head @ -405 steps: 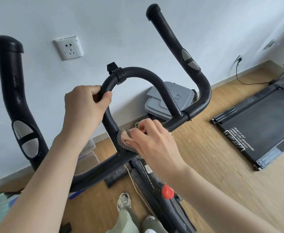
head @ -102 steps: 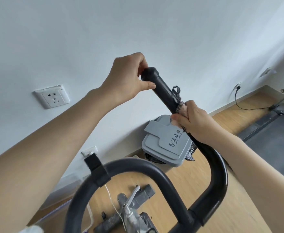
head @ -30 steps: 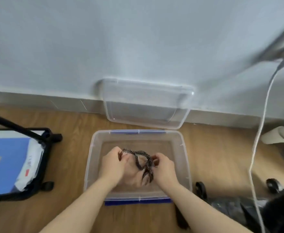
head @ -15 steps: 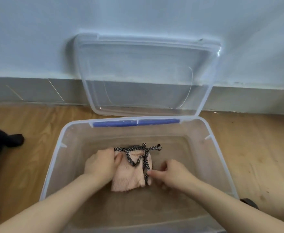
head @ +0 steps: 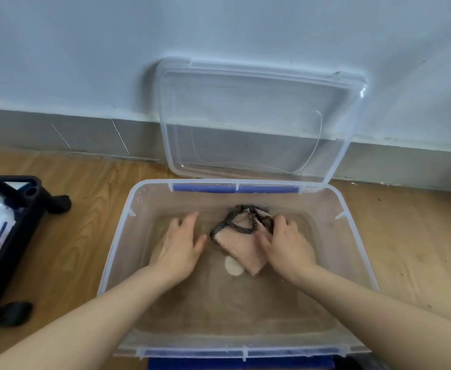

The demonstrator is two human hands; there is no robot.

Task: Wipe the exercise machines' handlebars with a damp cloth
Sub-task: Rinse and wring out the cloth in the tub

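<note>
Rinse step: pink cloth submerged in water of clear plastic bin. Right hand grips its edge; left hand open, flat, empty. Next, likely: lift and wring

No readable text, label, brand or number anywhere in this view.

The cloth is pink, and its edge band has black and white dots. The box is see-through with blue clips. The floor is light brown wood. The wall is pale blue-white.
</note>
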